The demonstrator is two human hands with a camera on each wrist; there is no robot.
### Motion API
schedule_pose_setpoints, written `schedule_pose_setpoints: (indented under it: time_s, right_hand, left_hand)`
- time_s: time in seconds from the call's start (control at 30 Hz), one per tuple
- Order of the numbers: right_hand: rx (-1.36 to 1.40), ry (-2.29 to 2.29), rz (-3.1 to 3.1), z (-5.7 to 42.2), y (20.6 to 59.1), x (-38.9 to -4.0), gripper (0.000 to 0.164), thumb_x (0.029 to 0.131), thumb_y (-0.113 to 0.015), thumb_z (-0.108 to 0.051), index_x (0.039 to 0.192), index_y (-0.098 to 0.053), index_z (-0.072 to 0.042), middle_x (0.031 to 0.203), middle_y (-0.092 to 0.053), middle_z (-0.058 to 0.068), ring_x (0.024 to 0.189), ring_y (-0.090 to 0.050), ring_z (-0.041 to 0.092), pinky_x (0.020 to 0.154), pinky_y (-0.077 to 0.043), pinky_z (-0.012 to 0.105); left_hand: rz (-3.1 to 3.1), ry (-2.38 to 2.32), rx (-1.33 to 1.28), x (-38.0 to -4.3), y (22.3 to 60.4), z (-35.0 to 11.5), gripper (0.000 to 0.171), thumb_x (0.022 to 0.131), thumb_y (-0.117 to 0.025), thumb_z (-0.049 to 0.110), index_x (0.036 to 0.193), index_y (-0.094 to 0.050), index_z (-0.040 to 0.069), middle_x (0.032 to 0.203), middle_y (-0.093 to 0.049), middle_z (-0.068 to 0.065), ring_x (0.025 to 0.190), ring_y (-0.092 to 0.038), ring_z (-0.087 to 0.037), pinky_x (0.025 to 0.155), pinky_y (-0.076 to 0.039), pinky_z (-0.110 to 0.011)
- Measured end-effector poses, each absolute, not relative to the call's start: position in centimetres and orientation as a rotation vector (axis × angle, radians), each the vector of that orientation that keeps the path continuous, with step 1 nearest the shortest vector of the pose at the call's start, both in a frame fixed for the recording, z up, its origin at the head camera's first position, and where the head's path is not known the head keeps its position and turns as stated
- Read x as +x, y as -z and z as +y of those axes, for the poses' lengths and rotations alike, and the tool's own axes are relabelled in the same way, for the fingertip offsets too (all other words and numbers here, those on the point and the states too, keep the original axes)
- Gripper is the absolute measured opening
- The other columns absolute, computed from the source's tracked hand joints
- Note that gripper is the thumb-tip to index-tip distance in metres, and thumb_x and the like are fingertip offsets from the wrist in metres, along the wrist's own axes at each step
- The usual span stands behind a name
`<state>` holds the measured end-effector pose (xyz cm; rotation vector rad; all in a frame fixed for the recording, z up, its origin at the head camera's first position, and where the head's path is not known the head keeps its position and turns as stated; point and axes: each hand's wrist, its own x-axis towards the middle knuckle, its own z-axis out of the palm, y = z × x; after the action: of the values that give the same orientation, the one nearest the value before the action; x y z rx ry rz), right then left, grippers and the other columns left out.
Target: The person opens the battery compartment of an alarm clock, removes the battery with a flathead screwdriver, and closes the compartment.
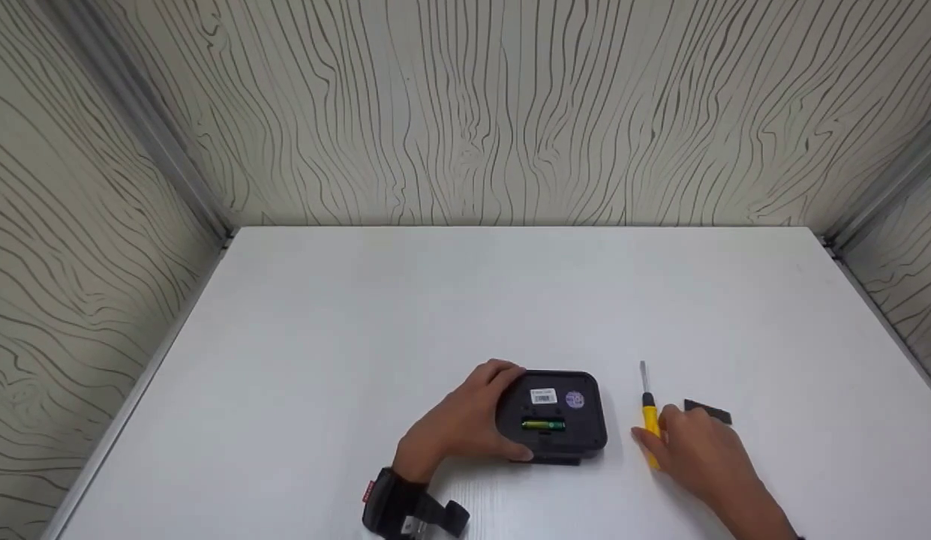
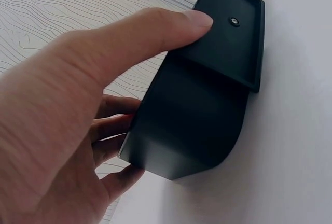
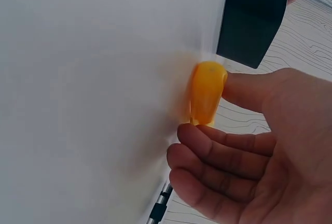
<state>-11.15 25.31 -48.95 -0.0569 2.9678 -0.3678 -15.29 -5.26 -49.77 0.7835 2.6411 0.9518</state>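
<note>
A black box-shaped device [image 1: 589, 420] lies on the table, with a green battery [image 1: 544, 425] in an uncovered slot on its top face. My left hand [image 1: 473, 420] grips its left side. In the left wrist view, the thumb [image 2: 187, 27] presses a ledge with a small screw, and the other fingers reach around the far side. To the right lies a screwdriver [image 1: 650, 420] with a yellow handle, its metal tip pointing away from me. My right hand [image 1: 701, 454] pinches that handle [image 3: 208, 92] between thumb and fingers.
A small dark flat piece [image 1: 716, 413] lies just beyond the right hand. The white table [image 1: 345, 315] ends at a wood-grain patterned wall [image 1: 465, 112], with metal frame bars [image 1: 161, 142] at the corners. A black wrist strap [image 1: 394, 502] sits on the left wrist.
</note>
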Motion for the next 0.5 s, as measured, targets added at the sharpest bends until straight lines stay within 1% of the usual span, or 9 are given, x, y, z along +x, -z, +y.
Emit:
schedule_pose_setpoints:
  time_s: [0.07,0.13,0.3,0.5]
  right_hand:
    - [-0.051,0.378,2.961,25.22,49.0,-11.09,0.032,0.089,-0.068,-0.03,0.071,-0.058,-0.005,0.054,-0.045,0.001,0.049,-0.04,0.014,0.046,-0.028,0.026]
    - [-0.045,0.381,2.959,25.18,49.02,-11.08,0.03,0.089,-0.067,-0.026,0.07,-0.059,-0.004,0.053,-0.046,0.0,0.049,-0.04,0.013,0.045,-0.028,0.025]
    - [-0.03,0.356,2.943,25.18,48.93,-11.23,0.021,0.087,-0.065,-0.019,0.076,-0.063,0.0,0.056,-0.049,0.002,0.05,-0.042,0.014,0.047,-0.033,0.026]
    - [-0.022,0.323,2.932,25.44,48.84,-11.38,0.02,0.086,-0.065,-0.017,0.081,-0.065,0.002,0.059,-0.052,0.003,0.052,-0.044,0.015,0.051,-0.038,0.028]
  left_hand:
    - [2.646,-0.948,0.803,-15.27,49.73,-5.29,0.099,0.065,-0.085,0.05,0.148,-0.038,0.023,0.144,-0.038,0.008,0.128,-0.044,-0.01,0.107,-0.044,-0.032]
    - [2.65,-0.945,0.81,-15.28,49.71,-5.3,0.099,0.065,-0.085,0.05,0.147,-0.038,0.023,0.144,-0.039,0.007,0.128,-0.044,-0.01,0.107,-0.044,-0.032]
    - [2.65,-0.948,0.808,-15.33,49.67,-5.27,0.098,0.065,-0.085,0.05,0.147,-0.038,0.023,0.143,-0.039,0.007,0.128,-0.045,-0.01,0.107,-0.044,-0.032]
    - [2.645,-0.949,0.807,-15.31,49.62,-5.22,0.098,0.066,-0.085,0.051,0.147,-0.038,0.023,0.144,-0.038,0.007,0.128,-0.045,-0.011,0.107,-0.044,-0.032]
